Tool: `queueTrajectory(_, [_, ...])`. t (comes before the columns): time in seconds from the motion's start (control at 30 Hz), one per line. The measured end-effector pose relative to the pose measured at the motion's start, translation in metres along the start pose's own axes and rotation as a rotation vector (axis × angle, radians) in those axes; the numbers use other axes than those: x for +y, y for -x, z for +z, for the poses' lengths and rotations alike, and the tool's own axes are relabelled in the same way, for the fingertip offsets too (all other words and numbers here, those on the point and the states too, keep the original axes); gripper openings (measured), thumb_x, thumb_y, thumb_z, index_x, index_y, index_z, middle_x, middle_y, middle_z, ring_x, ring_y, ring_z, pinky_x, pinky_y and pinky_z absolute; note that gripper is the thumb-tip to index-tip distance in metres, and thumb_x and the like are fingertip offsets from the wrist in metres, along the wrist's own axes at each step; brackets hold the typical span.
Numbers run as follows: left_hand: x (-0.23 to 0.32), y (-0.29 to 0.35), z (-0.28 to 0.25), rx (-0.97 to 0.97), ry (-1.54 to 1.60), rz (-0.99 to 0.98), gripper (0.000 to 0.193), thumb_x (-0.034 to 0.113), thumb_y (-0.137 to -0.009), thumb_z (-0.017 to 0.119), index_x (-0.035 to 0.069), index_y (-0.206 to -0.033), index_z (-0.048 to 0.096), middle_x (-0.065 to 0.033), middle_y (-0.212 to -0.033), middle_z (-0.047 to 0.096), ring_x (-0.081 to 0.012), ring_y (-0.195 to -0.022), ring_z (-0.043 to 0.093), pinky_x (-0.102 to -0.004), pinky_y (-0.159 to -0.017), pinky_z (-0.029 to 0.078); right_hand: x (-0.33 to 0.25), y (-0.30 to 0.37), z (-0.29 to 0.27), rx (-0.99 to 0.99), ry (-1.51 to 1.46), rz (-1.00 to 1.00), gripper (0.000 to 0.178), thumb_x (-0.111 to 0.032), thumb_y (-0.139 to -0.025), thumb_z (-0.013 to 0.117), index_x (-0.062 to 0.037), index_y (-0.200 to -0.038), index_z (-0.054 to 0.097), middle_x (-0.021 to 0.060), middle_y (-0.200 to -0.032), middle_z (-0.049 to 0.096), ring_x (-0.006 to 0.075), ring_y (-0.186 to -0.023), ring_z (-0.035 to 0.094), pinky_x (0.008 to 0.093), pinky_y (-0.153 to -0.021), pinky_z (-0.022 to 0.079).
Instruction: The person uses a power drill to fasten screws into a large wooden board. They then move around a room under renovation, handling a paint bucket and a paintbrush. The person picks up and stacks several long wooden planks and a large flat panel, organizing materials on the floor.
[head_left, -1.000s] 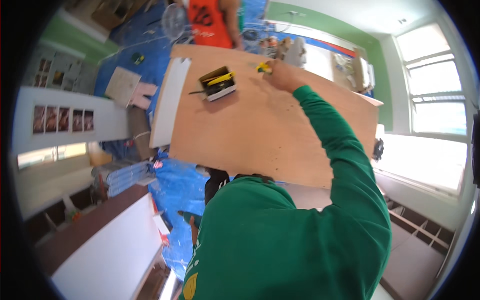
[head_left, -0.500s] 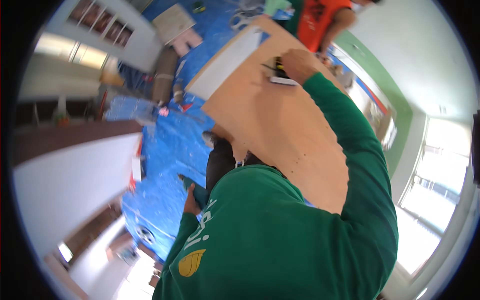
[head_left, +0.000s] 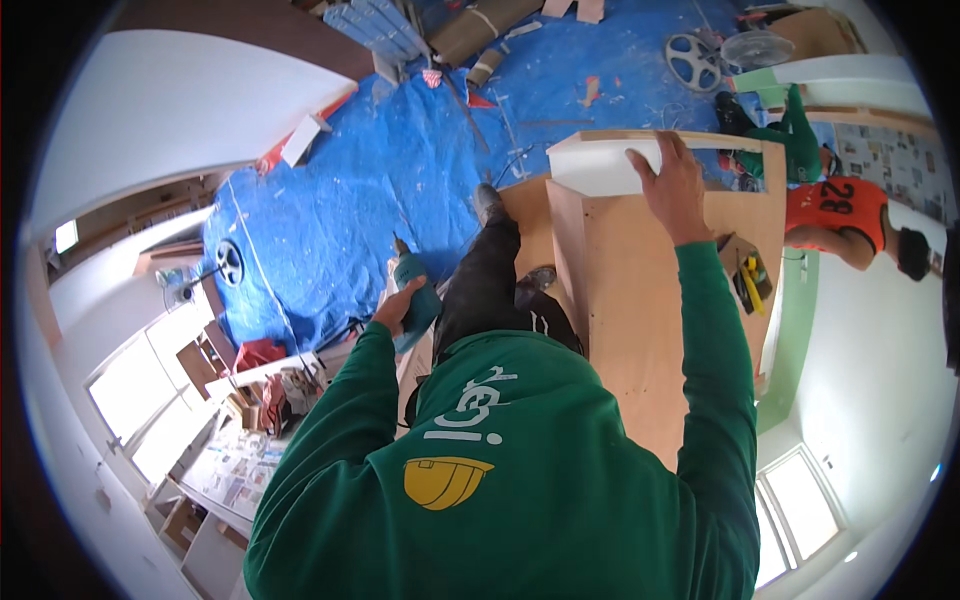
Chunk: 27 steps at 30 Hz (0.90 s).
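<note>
My left hand (head_left: pixel 398 306) is closed around a teal power drill (head_left: pixel 420 290), low beside my left leg. The drill's narrow tip points away from me, over the blue sheeting. My right hand (head_left: pixel 677 195) reaches out over a light wooden cabinet-like piece (head_left: pixel 640 320). Its thumb is spread from the fingers, and the fingertips rest at the thin wooden edge (head_left: pixel 620 136) beyond a white panel (head_left: pixel 600 165). Whether they press on that edge is hard to tell. To the right of my forearm, a small holder with yellow-and-black tools (head_left: pixel 750 283) lies on the wood.
Blue sheeting (head_left: pixel 350 200) covers the floor, with brown rolls (head_left: pixel 480 30) and a white wheel-like ring (head_left: pixel 692 62) on it. Beyond the wood at right is a person in an orange top (head_left: pixel 840 215); another in green (head_left: pixel 795 140) is lower down. A white partition (head_left: pixel 200 110) stands left.
My right hand has left the dark, yellow-marked item on the wood and moved to the far edge. The view has turned. The drill stays in my left hand.
</note>
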<state>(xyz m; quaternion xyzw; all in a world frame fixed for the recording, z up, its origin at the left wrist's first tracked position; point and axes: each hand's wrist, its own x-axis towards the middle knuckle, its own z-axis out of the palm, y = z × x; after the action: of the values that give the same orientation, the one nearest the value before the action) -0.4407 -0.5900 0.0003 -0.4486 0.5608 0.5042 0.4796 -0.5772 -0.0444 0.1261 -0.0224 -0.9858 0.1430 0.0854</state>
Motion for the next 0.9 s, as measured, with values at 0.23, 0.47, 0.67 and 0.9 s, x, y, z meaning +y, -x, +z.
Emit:
queueTrajectory(0.23, [0.058,-0.022,-0.019,-0.018,-0.085,0.045,0.065,0.055,-0.090,0.077,-0.001,-0.122,0.069,-0.0107,-0.105,0.075,-0.0229,-0.087,0.074,-0.0371,-0.084,0.059,0.041,-0.037,0.099,-0.075,0.200,-0.010,0.053,-0.046,-0.104,0.061,0.0000,-0.130,0.064,0.0205,-0.131,0.065,0.0396,-0.125,0.058,0.0548,-0.108,0.042])
queueTrajectory(0.47, [0.127,0.001,-0.003,0.019,-0.077,0.059,0.064,0.051,-0.085,0.083,-0.002,-0.119,0.070,-0.0119,-0.103,0.075,-0.0217,-0.084,0.074,-0.0357,-0.077,0.060,0.019,-0.006,0.079,0.004,0.117,0.148,0.055,-0.045,-0.105,0.057,-0.0007,-0.138,0.059,0.0272,-0.141,0.054,0.0446,-0.130,0.051,0.0565,-0.111,0.037])
queueTrajectory(0.67, [0.160,0.014,0.023,0.166,-0.372,0.122,0.068,0.060,-0.087,0.077,-0.001,-0.116,0.075,-0.0100,-0.095,0.077,-0.0179,-0.083,0.073,-0.0359,-0.077,0.058,0.025,0.058,0.095,-0.091,0.114,0.194,0.038,-0.039,-0.100,0.061,-0.0040,-0.112,0.070,0.0150,-0.116,0.071,0.0341,-0.112,0.062,0.0530,-0.109,0.039])
queueTrajectory(0.9, [0.199,0.031,0.063,0.209,-0.424,0.395,0.062,0.051,-0.078,0.089,-0.001,-0.111,0.077,-0.0107,-0.099,0.078,-0.0183,-0.090,0.074,-0.0368,-0.083,0.058,0.010,0.046,0.083,-0.083,-0.013,0.230,0.031,-0.032,-0.097,0.063,-0.0013,-0.099,0.071,0.0152,-0.095,0.072,0.0340,-0.098,0.063,0.0532,-0.107,0.039])
